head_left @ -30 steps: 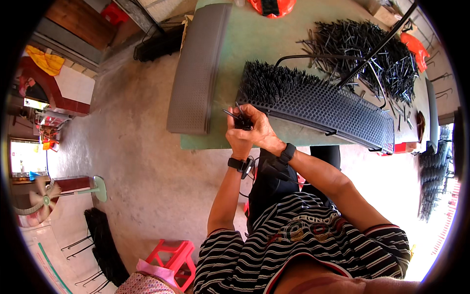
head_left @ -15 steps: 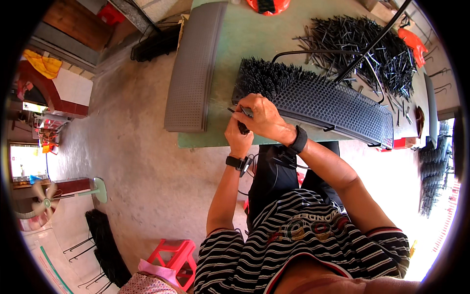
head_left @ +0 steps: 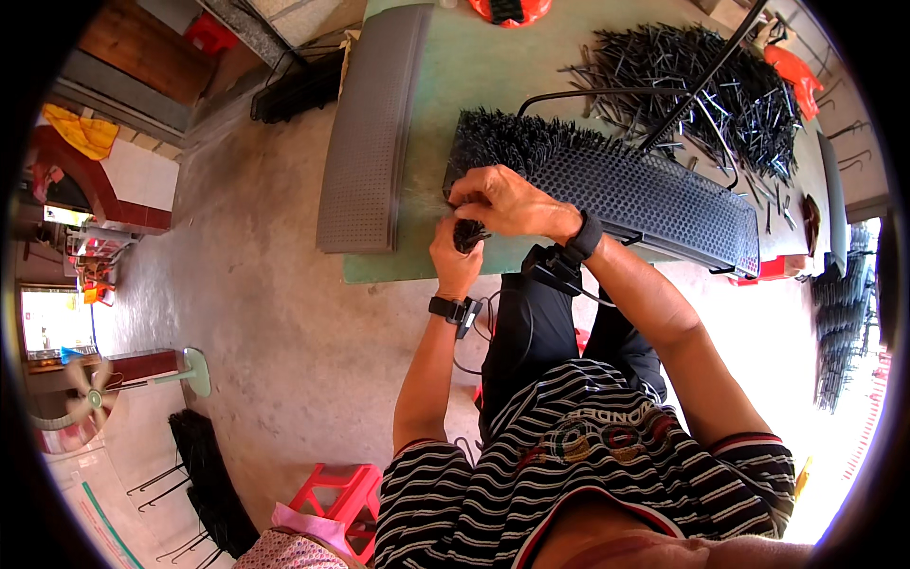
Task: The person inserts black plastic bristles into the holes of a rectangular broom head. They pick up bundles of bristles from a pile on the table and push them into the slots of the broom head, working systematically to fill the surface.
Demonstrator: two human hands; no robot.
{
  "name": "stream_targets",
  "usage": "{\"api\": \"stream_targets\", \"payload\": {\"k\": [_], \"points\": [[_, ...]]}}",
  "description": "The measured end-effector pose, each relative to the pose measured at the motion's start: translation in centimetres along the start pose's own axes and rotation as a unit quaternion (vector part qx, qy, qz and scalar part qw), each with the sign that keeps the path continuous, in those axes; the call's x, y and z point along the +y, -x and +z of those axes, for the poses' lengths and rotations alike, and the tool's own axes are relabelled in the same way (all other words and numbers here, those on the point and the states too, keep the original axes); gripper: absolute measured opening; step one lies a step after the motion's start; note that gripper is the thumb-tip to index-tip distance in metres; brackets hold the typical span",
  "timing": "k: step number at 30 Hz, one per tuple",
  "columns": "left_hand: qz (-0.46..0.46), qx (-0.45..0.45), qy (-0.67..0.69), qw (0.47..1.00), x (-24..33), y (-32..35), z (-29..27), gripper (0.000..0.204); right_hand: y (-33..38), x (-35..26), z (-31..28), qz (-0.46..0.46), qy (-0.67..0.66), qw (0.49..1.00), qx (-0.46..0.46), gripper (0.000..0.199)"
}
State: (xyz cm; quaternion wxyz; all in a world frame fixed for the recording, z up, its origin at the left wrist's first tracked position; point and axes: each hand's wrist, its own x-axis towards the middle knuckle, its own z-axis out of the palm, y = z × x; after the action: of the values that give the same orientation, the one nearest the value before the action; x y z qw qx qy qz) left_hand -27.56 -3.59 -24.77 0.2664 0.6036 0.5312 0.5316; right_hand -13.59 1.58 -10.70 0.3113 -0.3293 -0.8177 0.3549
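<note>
My left hand (head_left: 452,258) is closed around a small bunch of black bristle-like strips (head_left: 467,235), whose ends show at its top. Just above it, my right hand (head_left: 507,201) has its fingers bent and pinched at the near left corner of a black perforated panel (head_left: 654,194). Whatever lies between those fingertips is hidden. Black tufts (head_left: 531,140) stand densely in the holes along the panel's left and far part. Rows of bare holes fill its near and right part.
A stack of grey perforated sheets (head_left: 370,133) lies on the green table (head_left: 474,57) to the left. Loose black strips (head_left: 706,90) are heaped at the far right. A bent black rod frame (head_left: 607,92) arches over the panel. A red stool (head_left: 332,498) stands at lower left.
A thin dark piece that poked out left between my hands no longer shows. My right hand has moved slightly up toward the panel's corner, and my left hand has shifted a little left.
</note>
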Motion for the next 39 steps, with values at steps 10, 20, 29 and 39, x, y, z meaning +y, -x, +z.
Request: {"api": "stream_targets", "payload": {"k": [10, 20, 29, 39], "points": [[-0.27, -0.003, 0.359, 0.893, 3.3, -1.5, -2.4, 0.023, 1.9, -1.1, 1.0, 0.178, -0.217, 0.915, 0.29, 0.008], [-0.414, -0.073, 0.611, 0.671, 9.8, -0.2, -1.9, 0.028, 8.9, -1.1, 1.6, -0.129, 0.102, 0.97, 0.178, 0.036], [-0.437, -0.056, 0.514, 0.736, 12.8, 0.1, 1.4, 0.016, 12.1, -2.5, -3.7, -0.094, 0.12, 0.976, 0.156, 0.037], [-0.361, -0.153, 0.27, 0.88, 14.2, 1.0, 3.1, 0.02, 6.0, -3.4, -7.5, 0.204, -0.056, 0.974, 0.078, 0.023]]}}
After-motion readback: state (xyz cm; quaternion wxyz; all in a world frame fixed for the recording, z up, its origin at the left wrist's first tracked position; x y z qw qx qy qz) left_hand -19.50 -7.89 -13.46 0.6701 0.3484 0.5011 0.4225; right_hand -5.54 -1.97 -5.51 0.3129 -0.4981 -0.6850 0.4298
